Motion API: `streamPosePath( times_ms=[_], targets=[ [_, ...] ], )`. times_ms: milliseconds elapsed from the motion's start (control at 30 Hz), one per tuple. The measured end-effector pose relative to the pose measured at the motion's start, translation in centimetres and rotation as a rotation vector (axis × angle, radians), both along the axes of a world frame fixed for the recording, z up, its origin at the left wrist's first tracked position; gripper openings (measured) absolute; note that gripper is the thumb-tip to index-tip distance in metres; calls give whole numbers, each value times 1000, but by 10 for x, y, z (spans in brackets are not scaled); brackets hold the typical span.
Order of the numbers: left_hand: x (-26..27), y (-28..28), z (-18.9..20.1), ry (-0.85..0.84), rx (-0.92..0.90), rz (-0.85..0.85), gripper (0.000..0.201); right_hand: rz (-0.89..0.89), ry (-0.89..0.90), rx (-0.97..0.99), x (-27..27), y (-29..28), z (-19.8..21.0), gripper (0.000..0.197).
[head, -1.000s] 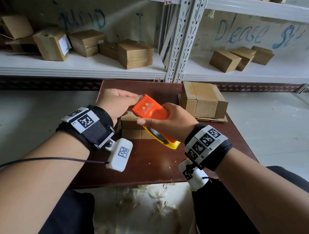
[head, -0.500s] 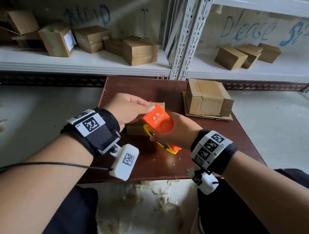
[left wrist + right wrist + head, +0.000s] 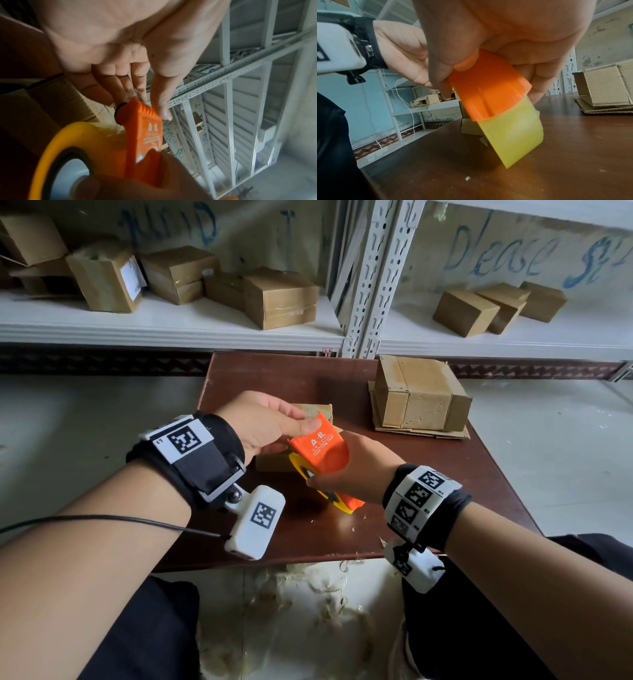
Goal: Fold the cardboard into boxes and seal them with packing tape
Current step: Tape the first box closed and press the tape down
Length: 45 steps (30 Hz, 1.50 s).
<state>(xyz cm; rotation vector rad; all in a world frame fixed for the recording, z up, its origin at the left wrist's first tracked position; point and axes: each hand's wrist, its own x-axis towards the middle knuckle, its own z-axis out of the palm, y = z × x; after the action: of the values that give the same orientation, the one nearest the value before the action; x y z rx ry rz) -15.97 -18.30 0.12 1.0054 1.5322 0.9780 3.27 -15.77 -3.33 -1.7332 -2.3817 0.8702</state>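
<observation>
both hands and dispenser (image 3: pixel 320 455) dropped toward table (image 3: pixel 445 474), right hand (image 3: pixel 356 470) gripped dispenser, left hand (image 3: pixel 263 426) pinched tape at its serrated edge over box (image 3: pixel 317 410)

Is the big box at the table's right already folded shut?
Shut. The box shows its top flaps folded flat and meeting. It sits on flat cardboard. Whether tape seals it, cannot tell.

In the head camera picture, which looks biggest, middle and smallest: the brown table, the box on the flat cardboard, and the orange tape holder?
1. Table
2. Box
3. Tape holder, though it is nearer the camera and partly hidden by the right hand.
</observation>
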Motion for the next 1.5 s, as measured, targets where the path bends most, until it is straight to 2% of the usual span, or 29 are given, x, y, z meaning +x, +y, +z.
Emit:
streamPosePath(
  times_ms=[133, 567, 867, 1000, 1100, 1167, 1267, 1300, 1500],
  targets=[
    [4, 4, -6, 204, 150, 24, 26, -11, -15, 10, -2, -1, 0, 77],
    [4, 14, -5, 203, 141, 59, 30, -48, 4, -15, -2, 0, 0, 83],
    [4, 9, -2, 324, 210, 91, 31, -28, -29, 17, -3, -5, 4, 78],
    [-2, 9, -5, 214, 173, 117, 31, -28, -21, 13, -5, -4, 4, 78],
    [-9, 10, -3, 124, 131, 120, 14, -27, -14, 2, -5, -4, 5, 74],
    [-14, 11, -4, 157, 154, 123, 11, -15, -24, 6, -4, -6, 6, 74],
    [-15, 10, -7, 362, 256, 122, 15, 8, -48, 20, -5, -9, 9, 75],
    [-14, 10, -8, 385, 277, 121, 16, 9, -49, 17, -6, -10, 9, 75],
    [-20, 5, -5, 311, 285, 167, 16, -11, 11, -9, -5, -17, 11, 88]
  ],
)
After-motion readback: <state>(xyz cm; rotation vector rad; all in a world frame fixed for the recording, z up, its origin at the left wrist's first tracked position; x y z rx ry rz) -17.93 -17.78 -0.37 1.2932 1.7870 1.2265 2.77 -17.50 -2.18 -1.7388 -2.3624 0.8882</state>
